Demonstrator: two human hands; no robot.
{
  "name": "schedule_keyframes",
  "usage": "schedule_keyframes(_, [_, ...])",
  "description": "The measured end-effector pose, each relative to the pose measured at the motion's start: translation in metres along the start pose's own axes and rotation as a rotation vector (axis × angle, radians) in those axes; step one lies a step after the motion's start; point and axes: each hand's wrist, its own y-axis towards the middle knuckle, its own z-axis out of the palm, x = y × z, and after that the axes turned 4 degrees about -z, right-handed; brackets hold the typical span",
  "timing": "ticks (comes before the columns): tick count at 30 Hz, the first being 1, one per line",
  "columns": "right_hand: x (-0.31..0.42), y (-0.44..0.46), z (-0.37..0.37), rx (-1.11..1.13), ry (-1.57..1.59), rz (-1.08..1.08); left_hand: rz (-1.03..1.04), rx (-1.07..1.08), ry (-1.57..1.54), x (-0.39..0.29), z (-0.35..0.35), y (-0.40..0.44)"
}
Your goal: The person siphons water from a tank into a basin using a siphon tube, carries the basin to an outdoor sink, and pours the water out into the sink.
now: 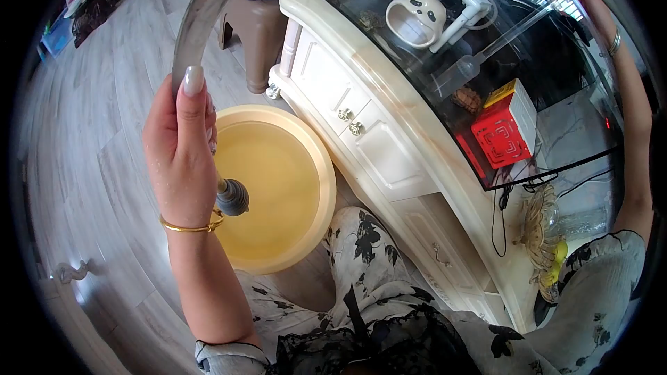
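Note:
My left hand [180, 146] is closed around a clear hose [198, 28] that arches up past the top edge. Below the hand, a grey ribbed end piece [233, 198] hangs over a cream basin [323, 187] of yellowish water. At the far right, my right hand [590, 3] is raised by the back side of the glass tank [434, 107]; its fingers are too unclear to read. A clear tube with a wide end [455, 76] slants inside the tank, near a brown turtle [467, 99] and a red and white box [501, 140].
The tank stands on a white cabinet [396, 160] with a marble-like top. White pipes [462, 24] and a panda-faced piece [417, 19] are in the tank. A glass bowl [538, 226] and cables lie nearby. A brown stool [262, 42] stands behind the basin.

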Motion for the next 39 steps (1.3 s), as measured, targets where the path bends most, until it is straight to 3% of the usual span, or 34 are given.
schedule_keyframes(18, [0.004, -0.005, 0.009, -0.009, -0.026, 0.005, -0.008, 0.005, 0.005, 0.002, -0.001, 0.001])
schedule_keyframes(33, [0.000, 0.000, 0.003, 0.045, 0.068, 0.134, -0.017, -0.012, 0.021, 0.001, 0.000, 0.001])
schedule_keyframes(36, [-0.003, -0.001, 0.005, -0.092, 0.078, 0.125, -0.009, -0.013, 0.034, -0.001, 0.001, 0.000])
schedule_keyframes(39, [-0.004, -0.001, 0.001, -0.020, 0.084, 0.128, -0.008, -0.010, 0.028, 0.000, 0.000, 0.000])
